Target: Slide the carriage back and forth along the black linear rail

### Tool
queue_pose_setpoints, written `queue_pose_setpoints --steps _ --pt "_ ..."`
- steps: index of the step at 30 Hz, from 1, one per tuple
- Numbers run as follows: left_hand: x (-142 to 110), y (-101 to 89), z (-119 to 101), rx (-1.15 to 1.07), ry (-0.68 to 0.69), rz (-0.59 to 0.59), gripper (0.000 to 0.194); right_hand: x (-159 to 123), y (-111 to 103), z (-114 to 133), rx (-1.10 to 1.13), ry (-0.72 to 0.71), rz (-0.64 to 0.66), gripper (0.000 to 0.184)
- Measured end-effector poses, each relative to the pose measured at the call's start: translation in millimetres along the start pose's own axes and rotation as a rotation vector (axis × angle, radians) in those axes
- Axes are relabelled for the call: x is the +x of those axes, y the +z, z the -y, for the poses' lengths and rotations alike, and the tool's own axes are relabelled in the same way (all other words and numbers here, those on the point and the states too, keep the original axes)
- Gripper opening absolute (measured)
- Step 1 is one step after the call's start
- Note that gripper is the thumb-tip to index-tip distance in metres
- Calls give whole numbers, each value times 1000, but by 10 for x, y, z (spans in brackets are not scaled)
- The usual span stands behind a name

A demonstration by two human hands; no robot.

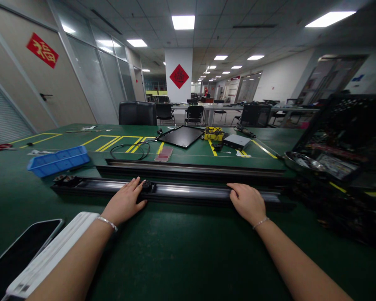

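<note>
A long black rail (pixel 188 193) with a shiny inner channel lies crosswise on the table in front of me. My left hand (pixel 125 201) is closed across its left part, fingertips at the far edge and thumb on the near side. Just right of those fingers, a small black block (pixel 148 186) sits in the channel. Toward the right end, my right hand (pixel 247 202) grips the rail; its index finger reaches the far edge, and the other fingers are mostly hidden. A black end piece (pixel 65 179) is at the rail's left end. Behind lies a second black rail (pixel 191 169).
A blue bin (pixel 59 161) stands left of the rails. A phone (pixel 23 246) and a white oblong case (pixel 53 255) lie by my left forearm. Farther back are a black panel (pixel 181 136), a yellow object with cables (pixel 213 133) and a grey box (pixel 237 141). Dark equipment crowds the right.
</note>
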State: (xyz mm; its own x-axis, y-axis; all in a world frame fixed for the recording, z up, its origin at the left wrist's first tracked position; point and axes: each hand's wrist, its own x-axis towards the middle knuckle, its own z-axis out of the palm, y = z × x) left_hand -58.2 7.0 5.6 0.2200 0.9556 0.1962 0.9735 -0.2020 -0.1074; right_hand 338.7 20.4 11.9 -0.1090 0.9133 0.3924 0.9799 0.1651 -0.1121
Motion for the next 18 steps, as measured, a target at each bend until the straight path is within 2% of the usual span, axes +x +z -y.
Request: queue_pose_setpoints --steps 18 --pt "-1 -14 -39 0 -15 0 69 -3 -9 13 3 6 4 38"
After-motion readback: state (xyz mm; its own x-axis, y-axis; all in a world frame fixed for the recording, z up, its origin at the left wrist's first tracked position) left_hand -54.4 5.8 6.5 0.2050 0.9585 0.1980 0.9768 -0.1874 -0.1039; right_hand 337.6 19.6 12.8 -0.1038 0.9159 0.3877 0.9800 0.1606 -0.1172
